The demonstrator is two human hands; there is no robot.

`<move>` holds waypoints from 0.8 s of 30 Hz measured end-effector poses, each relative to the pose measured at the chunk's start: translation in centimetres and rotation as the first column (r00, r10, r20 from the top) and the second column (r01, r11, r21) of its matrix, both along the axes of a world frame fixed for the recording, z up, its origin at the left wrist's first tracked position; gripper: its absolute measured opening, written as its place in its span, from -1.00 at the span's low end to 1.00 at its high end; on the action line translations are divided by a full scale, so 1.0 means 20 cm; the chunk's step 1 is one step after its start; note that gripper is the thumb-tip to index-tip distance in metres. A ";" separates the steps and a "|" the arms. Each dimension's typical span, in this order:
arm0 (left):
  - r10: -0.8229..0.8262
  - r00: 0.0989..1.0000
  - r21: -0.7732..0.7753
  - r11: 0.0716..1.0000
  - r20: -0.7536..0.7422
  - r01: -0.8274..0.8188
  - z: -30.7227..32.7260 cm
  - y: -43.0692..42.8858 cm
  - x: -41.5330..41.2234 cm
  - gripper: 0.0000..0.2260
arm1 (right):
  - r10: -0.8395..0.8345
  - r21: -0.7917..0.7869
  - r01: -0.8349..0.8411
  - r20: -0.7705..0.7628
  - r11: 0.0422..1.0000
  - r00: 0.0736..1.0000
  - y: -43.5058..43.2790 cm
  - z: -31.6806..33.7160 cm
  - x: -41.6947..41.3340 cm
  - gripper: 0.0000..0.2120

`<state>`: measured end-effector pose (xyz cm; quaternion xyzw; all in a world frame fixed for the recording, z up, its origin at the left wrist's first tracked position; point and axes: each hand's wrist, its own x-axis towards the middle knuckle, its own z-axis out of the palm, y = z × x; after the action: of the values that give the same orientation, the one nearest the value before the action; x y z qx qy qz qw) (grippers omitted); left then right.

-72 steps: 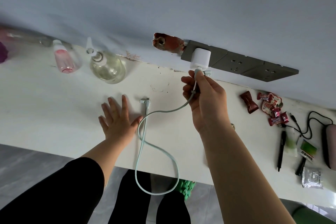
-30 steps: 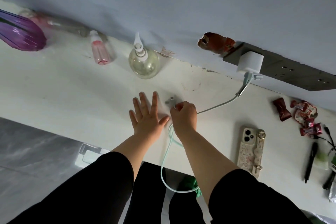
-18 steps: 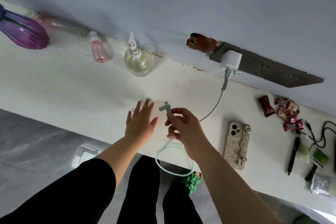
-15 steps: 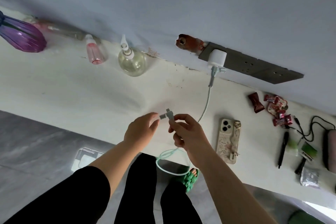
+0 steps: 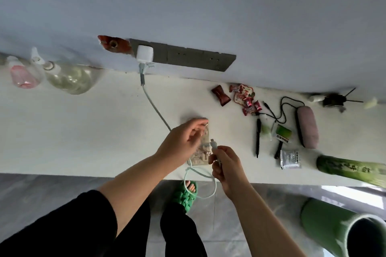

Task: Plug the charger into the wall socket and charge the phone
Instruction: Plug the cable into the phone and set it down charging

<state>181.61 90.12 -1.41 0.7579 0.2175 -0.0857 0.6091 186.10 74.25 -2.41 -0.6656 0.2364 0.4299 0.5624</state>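
The white charger [image 5: 144, 54] sits plugged into the left end of the grey wall socket strip [image 5: 188, 59]. Its pale green cable [image 5: 155, 108] runs down across the white counter [image 5: 83, 131] and loops over the front edge. My right hand [image 5: 226, 168] pinches the cable's plug end [image 5: 213, 144], which points up just above the phone. The phone [image 5: 201, 153], in a patterned cream case, lies flat on the counter near the edge. It is mostly covered by my left hand [image 5: 183, 142], whose fingers are spread and curved over its far end.
A pink bottle [image 5: 22, 76] and a clear pump bottle [image 5: 66, 77] stand at the back left. Right of the phone lie red candies [image 5: 242, 96], pens [image 5: 258, 137], a black cord, a pink case [image 5: 307, 126] and a green bottle [image 5: 353, 170]. A green vase [image 5: 342, 229] stands on the floor.
Both hands have moved right, from the middle of the counter to the phone. My right hand carried the cable's plug end there. My left hand let go of the connector and now covers the phone.
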 end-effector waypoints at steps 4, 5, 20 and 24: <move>-0.357 0.911 0.309 0.860 -0.206 0.407 -0.20 -0.10 0.20 -0.40 | -0.077 -0.021 0.077 -0.037 0.997 0.996 -0.14 -0.12 0.03 -0.95; -0.452 0.836 0.406 0.732 -0.310 0.547 -0.25 -0.11 0.23 -0.32 | -0.093 -0.021 0.093 -0.049 0.995 0.994 -0.17 -0.15 0.04 -0.95; -0.688 0.149 0.615 -0.504 -0.711 0.607 -0.48 -0.07 0.31 -0.40 | -0.161 0.064 0.170 -0.120 0.983 0.980 -0.25 -0.33 0.03 -0.90; -0.658 0.320 0.651 -0.346 -0.682 0.676 -0.49 -0.06 0.33 -0.36 | -0.169 0.069 0.178 -0.113 0.982 0.979 -0.26 -0.31 0.05 -0.89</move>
<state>188.18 88.99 -11.20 0.9110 -0.2633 -0.2846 -0.1408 187.07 69.00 -8.70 -0.5957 0.3062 0.4231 0.6102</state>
